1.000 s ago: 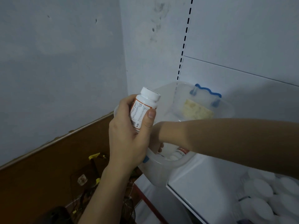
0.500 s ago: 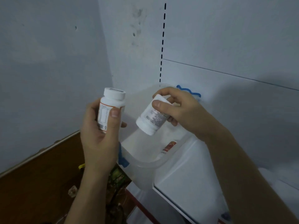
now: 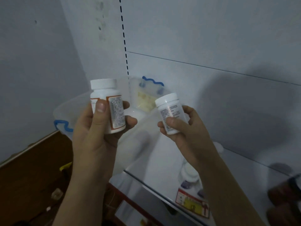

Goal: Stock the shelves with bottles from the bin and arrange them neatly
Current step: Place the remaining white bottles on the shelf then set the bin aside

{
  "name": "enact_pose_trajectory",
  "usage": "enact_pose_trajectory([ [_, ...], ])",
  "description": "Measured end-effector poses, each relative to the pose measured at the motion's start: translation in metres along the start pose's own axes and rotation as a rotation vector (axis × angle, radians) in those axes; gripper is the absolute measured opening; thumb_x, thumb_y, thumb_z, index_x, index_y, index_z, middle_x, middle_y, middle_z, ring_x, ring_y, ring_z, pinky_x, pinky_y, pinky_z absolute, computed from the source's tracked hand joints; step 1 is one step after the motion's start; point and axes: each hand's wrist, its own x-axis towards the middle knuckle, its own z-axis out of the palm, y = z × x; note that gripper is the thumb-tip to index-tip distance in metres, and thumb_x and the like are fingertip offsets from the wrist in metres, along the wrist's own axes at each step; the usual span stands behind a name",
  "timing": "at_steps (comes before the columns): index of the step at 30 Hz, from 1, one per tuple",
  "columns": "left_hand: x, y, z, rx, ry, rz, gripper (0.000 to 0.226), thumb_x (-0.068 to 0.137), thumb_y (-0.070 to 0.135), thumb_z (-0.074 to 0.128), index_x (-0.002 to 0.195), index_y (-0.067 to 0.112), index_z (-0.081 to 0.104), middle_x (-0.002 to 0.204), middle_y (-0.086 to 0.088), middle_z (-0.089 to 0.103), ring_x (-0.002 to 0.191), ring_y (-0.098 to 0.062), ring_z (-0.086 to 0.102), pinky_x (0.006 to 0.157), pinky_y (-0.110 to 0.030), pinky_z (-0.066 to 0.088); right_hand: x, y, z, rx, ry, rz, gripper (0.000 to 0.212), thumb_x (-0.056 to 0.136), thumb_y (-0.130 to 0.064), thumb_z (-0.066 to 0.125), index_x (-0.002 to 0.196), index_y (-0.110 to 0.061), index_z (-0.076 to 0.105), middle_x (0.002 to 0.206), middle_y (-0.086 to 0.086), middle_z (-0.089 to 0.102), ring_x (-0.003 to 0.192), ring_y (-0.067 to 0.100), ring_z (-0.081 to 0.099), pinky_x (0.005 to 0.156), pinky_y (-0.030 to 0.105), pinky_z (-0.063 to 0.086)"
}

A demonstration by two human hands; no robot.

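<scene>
We face a pale wall [image 3: 195, 30] that fills the upper frame, with a slotted upright [image 3: 123, 38] running down its centre. A white shelf [image 3: 162, 160] occupies the lower right of the frame; it lies below and to the right of both hands, so we judge that the coming move is a lowering toward the lower right. A clear bin [image 3: 68, 110] with blue handles sits at the shelf's left end, behind the hands at frame centre. White-capped bottles [image 3: 189, 174] already stand on the shelf at lower right, blurred.

Our left hand [image 3: 96, 141] grips the larger bottle [image 3: 108, 108], thumb across the label, fingers curled behind. The bottle's long axis is nearly upright, cap up. Our right hand [image 3: 187, 132] grips the smaller bottle [image 3: 170, 111], thumb across its lower label. This bottle tilts slightly left, cap up. The two bottles are apart, both held above the bin and shelf. The right hand is nearer the stocked row, so we judge that it places first. The room is dim; a brown panel [image 3: 32, 176] fills the lower left.
</scene>
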Motion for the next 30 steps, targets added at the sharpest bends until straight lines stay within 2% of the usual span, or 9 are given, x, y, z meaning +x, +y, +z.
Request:
enact_pose_trajectory([
  [3,-0.011,-0.01,0.017,0.066,-0.063,-0.02,0.053,0.073,0.058,0.078,0.111,0.023,0.07,0.104,-0.009,0.07,0.081,-0.021,0.069,0.077,-0.035,0.058,-0.01,-0.007,-0.019,-0.076,-0.005,-0.043,0.066,0.07,-0.008,0.078,0.131,-0.011,0.053,0.106,0.012,0.069,0.088,0.027,0.071,0.078,0.035,0.059],
  [7,-0.021,-0.024,0.036,0.02,0.0,-0.099,0.068,0.071,0.061,0.078,0.122,0.018,0.064,0.108,-0.009,0.07,0.093,-0.027,0.071,0.081,-0.036,0.058,-0.023,-0.02,-0.046,-0.04,0.05,-0.069,0.037,0.077,-0.024,0.071,0.111,-0.009,0.065,0.093,0.008,0.068,0.079,0.021,0.067,0.07,0.03,0.057],
  [9,-0.025,-0.036,0.044,0.015,0.003,-0.158,0.061,0.08,0.056,0.069,0.125,0.017,0.061,0.107,-0.006,0.072,0.099,-0.023,0.07,0.082,-0.036,0.056,-0.03,-0.025,-0.06,-0.023,0.128,-0.076,0.027,0.079,-0.027,0.069,0.101,-0.012,0.068,0.087,0.006,0.068,0.075,0.021,0.065,0.067,0.031,0.057],
  [11,-0.027,-0.048,0.052,0.024,-0.042,-0.225,0.05,0.087,0.049,0.056,0.125,0.017,0.06,0.105,-0.005,0.071,0.093,-0.015,0.067,0.082,-0.033,0.051,-0.042,-0.027,-0.076,-0.056,0.211,-0.115,0.029,0.08,-0.027,0.07,0.104,-0.011,0.069,0.089,0.007,0.069,0.076,0.022,0.065,0.068,0.032,0.057],
  [16,-0.031,-0.072,0.08,-0.052,-0.275,-0.428,0.042,0.09,0.048,0.055,0.118,0.018,0.065,0.102,-0.007,0.07,0.084,-0.013,0.06,0.074,-0.031,0.042,-0.078,-0.039,-0.1,-0.112,0.442,-0.229,0.052,0.079,-0.025,0.08,0.124,-0.007,0.061,0.1,0.006,0.072,0.088,0.024,0.069,0.068,0.031,0.056],
  [20,-0.044,-0.091,0.105,-0.166,-0.491,-0.595,0.037,0.093,0.045,0.048,0.108,0.019,0.069,0.098,-0.006,0.068,0.089,-0.018,0.059,0.072,-0.03,0.044,-0.123,-0.047,-0.117,-0.164,0.714,-0.325,0.049,0.075,-0.031,0.076,0.119,-0.016,0.062,0.097,0.003,0.074,0.085,0.019,0.07,0.064,0.03,0.053],
  [24,-0.076,-0.108,0.135,-0.266,-0.638,-0.77,0.044,0.093,0.044,0.044,0.118,0.014,0.065,0.095,-0.008,0.068,0.084,-0.019,0.06,0.063,-0.027,0.046,-0.185,-0.048,-0.138,-0.218,0.986,-0.392,0.048,0.073,-0.031,0.082,0.117,-0.026,0.063,0.104,0.01,0.075,0.087,0.029,0.073,0.067,0.039,0.057],
  [27,-0.109,-0.116,0.161,-0.278,-0.752,-0.853,0.045,0.094,0.044,0.044,0.117,0.014,0.067,0.093,-0.009,0.067,0.081,-0.019,0.06,0.061,-0.026,0.046,-0.231,-0.054,-0.154,-0.233,1.133,-0.447,0.047,0.08,-0.023,0.082,0.122,-0.023,0.061,0.105,0.003,0.074,0.088,0.021,0.074,0.066,0.035,0.057],
  [30,-0.146,-0.118,0.194,-0.221,-0.846,-0.888,0.04,0.093,0.045,0.048,0.107,0.018,0.072,0.09,-0.006,0.068,0.078,-0.019,0.06,0.063,-0.027,0.046,-0.273,-0.063,-0.17,-0.251,1.225,-0.471,0.046,0.078,-0.027,0.08,0.12,-0.027,0.062,0.104,-0.001,0.074,0.092,0.02,0.072,0.07,0.032,0.056],
])
